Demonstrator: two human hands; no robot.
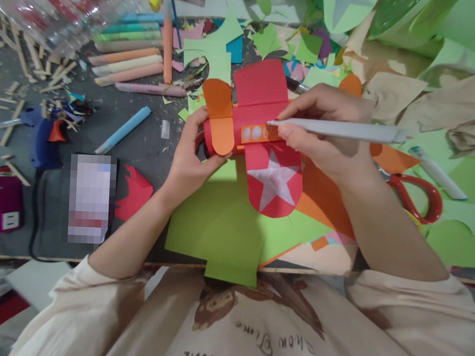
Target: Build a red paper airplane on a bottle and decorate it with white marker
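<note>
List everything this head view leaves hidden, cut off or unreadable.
In the head view:
- Right end of the orange paper strip with white circles: covered by the right hand.
- Left hand: some fingertips, behind the red paper model with a white star.
- Red-handled metal scissors: blade tips, behind the right forearm.
- Black-edged rectangular device: screen pixelated.
- Glossy purple object: cut off by the left edge.

One left hand (191, 152), one right hand (335, 155). One red paper plane (259, 115), one white star (274, 180) on its near wing. One white marker (338, 129) held, one blue marker (123, 130) lying alone at left. One glue gun (44, 138), one pair of scissors (436, 200), one purple packet (3, 205). Wooden sticks (35, 56) too jumbled to count.
</note>
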